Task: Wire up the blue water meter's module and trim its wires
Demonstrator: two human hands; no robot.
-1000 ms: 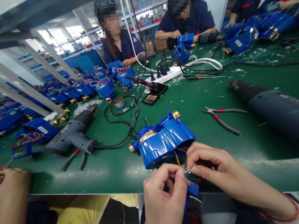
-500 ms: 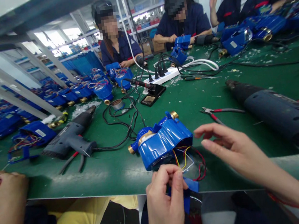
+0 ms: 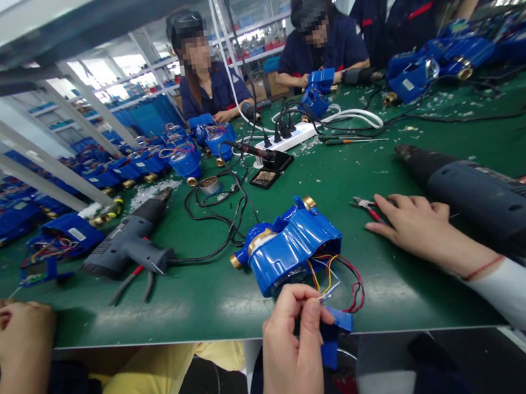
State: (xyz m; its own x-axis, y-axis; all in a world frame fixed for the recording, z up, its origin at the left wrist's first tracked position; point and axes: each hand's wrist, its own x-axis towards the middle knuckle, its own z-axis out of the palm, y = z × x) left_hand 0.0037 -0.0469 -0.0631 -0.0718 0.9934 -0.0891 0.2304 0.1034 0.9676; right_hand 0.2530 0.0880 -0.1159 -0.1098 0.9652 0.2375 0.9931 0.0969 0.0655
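1. Moved since half a second ago: right hand [image 3: 411, 228], gone from beside the blue meter [image 3: 295, 247] over to the red-handled pliers [image 3: 364, 202], now covering most of the handles.
2. Meaning, by the look of it: wire-holding down to one hand, pliers within reach.
3. Right fingers spread loose, not clenched; can't tell if actually touching.
4. Left hand [image 3: 293, 340] pinching the wires [image 3: 333, 282] between thumb and forefinger, blue plastic piece [image 3: 344, 319] just beside.
5. Meter lying near the front edge of the tabletop [image 3: 186, 315], wires looping out of its open end.
6. Green surface, pale scraps everywhere, heat gun [image 3: 128, 236] to the left, second heat gun [image 3: 488, 198] to the right, power strip [image 3: 300, 133] farther back.
7. Co-workers in dark blue opposite, racks behind, loads of similar meters off left.
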